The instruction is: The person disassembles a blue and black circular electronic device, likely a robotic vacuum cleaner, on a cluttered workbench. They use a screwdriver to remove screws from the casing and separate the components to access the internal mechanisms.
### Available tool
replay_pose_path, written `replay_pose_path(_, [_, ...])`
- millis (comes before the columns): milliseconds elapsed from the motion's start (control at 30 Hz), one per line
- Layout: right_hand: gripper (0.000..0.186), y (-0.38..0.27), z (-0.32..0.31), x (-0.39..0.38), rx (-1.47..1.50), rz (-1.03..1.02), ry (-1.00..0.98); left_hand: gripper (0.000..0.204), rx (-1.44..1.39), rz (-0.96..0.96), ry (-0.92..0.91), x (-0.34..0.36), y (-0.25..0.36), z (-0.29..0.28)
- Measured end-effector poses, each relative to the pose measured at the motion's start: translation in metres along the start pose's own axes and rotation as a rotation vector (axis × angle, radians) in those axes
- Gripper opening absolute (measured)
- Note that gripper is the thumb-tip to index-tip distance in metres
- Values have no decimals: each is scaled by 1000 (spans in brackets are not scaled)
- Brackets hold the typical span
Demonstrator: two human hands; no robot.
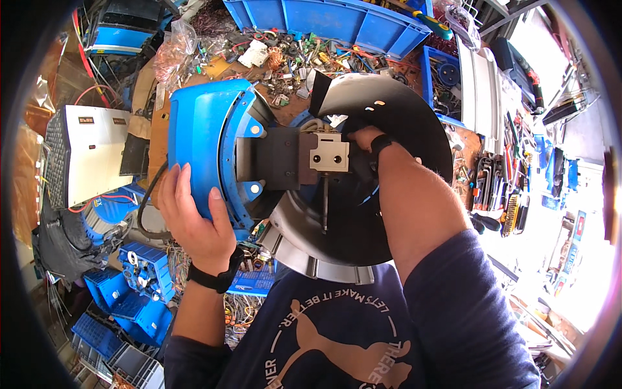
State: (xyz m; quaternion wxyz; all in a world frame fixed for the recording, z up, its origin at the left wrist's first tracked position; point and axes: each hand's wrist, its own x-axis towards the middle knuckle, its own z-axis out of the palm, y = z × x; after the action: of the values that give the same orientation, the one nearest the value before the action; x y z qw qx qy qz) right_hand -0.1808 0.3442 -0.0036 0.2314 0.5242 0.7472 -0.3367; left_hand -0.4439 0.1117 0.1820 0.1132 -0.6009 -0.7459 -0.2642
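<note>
A blue housing (194,142) with a bracketed dark plate and a cream metal block (328,152) sits over a wide round drum, black inside with a silver outer rim (395,104). My left hand (204,223) grips the housing’s left side, fingers spread along its face and thumb near the front. My right hand (366,139) reaches into the drum, just right of the cream block; its fingertips are hidden in shadow. A thin rod (324,207) hangs below the block inside the drum, and a dark cable (146,214) loops at the housing’s left.
Scattered electronic parts (291,58) cover the brown bench behind. Blue bins (324,16) stand at the back and stacked blue crates (142,311) at lower left. A cream panel (84,155) leans at left. Hand tools and brushes (512,201) lie at right.
</note>
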Motion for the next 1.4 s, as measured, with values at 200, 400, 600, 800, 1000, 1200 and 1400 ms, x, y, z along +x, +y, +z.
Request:
replay_pose_path(200, [38, -11, -14, -10, 107, -40, -139, 45, -3, 1, 6, -1, -2, 0])
replay_pose_path(400, [51, -14, -7, -9, 67, -4, -91, 46, 12, 27, -2, 4, -5, 2])
replay_pose_path(600, [48, -12, 11, 22, 173, -54, -47, 42, 31, -20, -25, 0, -6, 1])
replay_pose_path(800, [45, -8, 29, 45, 295, -75, 86, 41, 6, -10, -25, -3, -4, 6])
replay_pose_path(1000, [48, -14, 11, 31, 303, -140, 19, 42, 35, -37, -28, -3, -3, 5])
replay_pose_path(1200, [52, -17, -34, -25, 272, -255, -92, 44, 44, -1, -23, 1, -1, -2])
replay_pose_path(1400, [50, -12, -10, -9, 232, -40, -1, 45, 14, 32, 6, 2, 0, 2])
